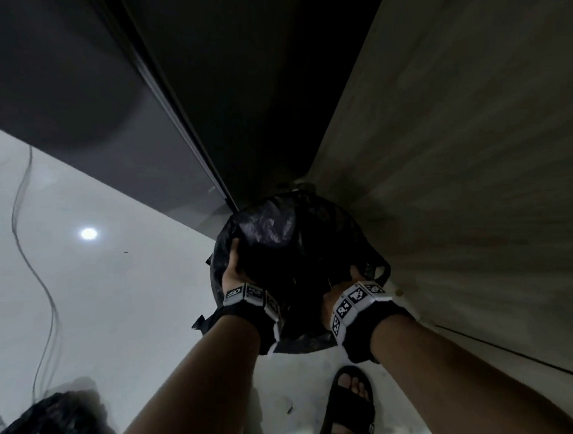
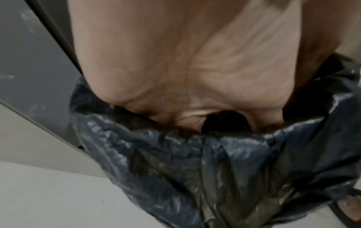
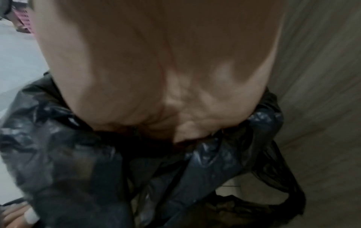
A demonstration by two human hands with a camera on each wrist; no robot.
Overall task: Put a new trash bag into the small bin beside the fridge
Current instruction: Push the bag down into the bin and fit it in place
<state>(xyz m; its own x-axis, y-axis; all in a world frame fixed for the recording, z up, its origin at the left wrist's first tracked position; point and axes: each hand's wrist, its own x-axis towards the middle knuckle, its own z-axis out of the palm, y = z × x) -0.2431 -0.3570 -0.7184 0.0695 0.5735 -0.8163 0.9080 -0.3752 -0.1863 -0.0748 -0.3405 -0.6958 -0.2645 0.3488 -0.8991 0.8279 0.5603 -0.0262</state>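
A black trash bag (image 1: 279,231) is draped over the small bin, which stands in the gap between the grey fridge (image 1: 83,95) and a wood-grain panel (image 1: 476,135). The bin itself is hidden under the plastic. My left hand (image 1: 232,264) grips the bag's left rim, its fingers curled over the edge into the opening. My right hand (image 1: 347,280) grips the near right rim the same way. In the left wrist view my left hand (image 2: 195,77) folds over the crinkled bag (image 2: 175,162). The right wrist view shows my right hand (image 3: 156,61) sunk into the bag (image 3: 78,154).
A full black bag (image 1: 49,433) lies on the white floor at the bottom left. A thin cable (image 1: 34,268) runs across the floor to the left. My foot in a black sandal (image 1: 352,402) stands just before the bin.
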